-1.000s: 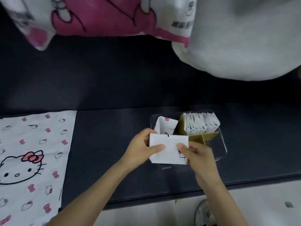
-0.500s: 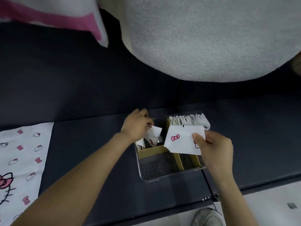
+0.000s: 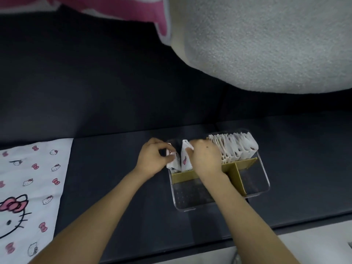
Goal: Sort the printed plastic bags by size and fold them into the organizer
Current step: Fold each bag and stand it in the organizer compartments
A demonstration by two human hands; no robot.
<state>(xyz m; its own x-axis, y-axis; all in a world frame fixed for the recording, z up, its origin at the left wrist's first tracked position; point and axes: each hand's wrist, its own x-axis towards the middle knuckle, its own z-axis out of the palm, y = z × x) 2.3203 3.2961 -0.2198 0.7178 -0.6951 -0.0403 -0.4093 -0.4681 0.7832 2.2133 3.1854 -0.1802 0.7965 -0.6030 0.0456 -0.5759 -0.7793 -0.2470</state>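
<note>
A clear plastic organizer (image 3: pixel 263 180) with tan cardboard dividers (image 3: pixel 183 175) sits on the dark surface. Its back right compartment holds a row of several folded white printed bags (image 3: pixel 236 149). In the back left compartment stand two folded bags. My left hand (image 3: pixel 152 159) pinches the leftmost folded bag (image 3: pixel 173 164) there. My right hand (image 3: pixel 204 159) grips the top of the second folded bag (image 3: pixel 185 161) and holds it inside the same compartment. The two front compartments show only the clear floor.
A large flat white bag (image 3: pixel 32 187) printed with a cat face and pink bows lies at the left. A big white cushion (image 3: pixel 266 44) and a pink-and-white cushion (image 3: pixel 133 8) lean at the back. The dark surface's front edge (image 3: pixel 285 231) runs below the organizer.
My right hand has carried the folded bag from in front of the right compartment into the back left compartment. My left hand stayed on the bag there, holding it aside.
</note>
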